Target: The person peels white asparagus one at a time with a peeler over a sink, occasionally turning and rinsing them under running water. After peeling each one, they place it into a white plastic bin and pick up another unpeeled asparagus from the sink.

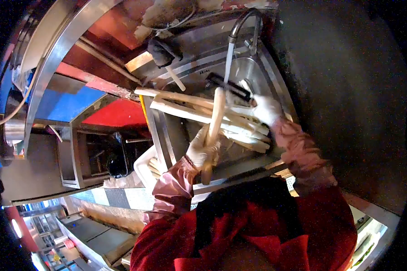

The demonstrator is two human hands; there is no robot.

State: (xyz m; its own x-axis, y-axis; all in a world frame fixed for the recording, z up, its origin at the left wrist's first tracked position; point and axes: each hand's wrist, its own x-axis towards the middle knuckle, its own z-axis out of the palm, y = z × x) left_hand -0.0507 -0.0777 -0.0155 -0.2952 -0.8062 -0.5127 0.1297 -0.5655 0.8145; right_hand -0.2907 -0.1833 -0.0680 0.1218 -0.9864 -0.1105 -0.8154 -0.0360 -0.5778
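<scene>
So the gloved left hand (202, 148) is wrapped around a long pale stick (216, 115) over the sink (168, 144), across the other sticks (181, 110) lying there, while the gloved right hand (266, 109) grips a motion-blurred black tool (230, 87) near its upper end, tap (243, 21) running behind.

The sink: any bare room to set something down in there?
The sink has a bare-looking strip between the pale sticks and its near rim, right of the left hand. Another patch borders that hand and the left rim. Mid-basin is crowded with sticks, the right hand and its black tool.
</scene>
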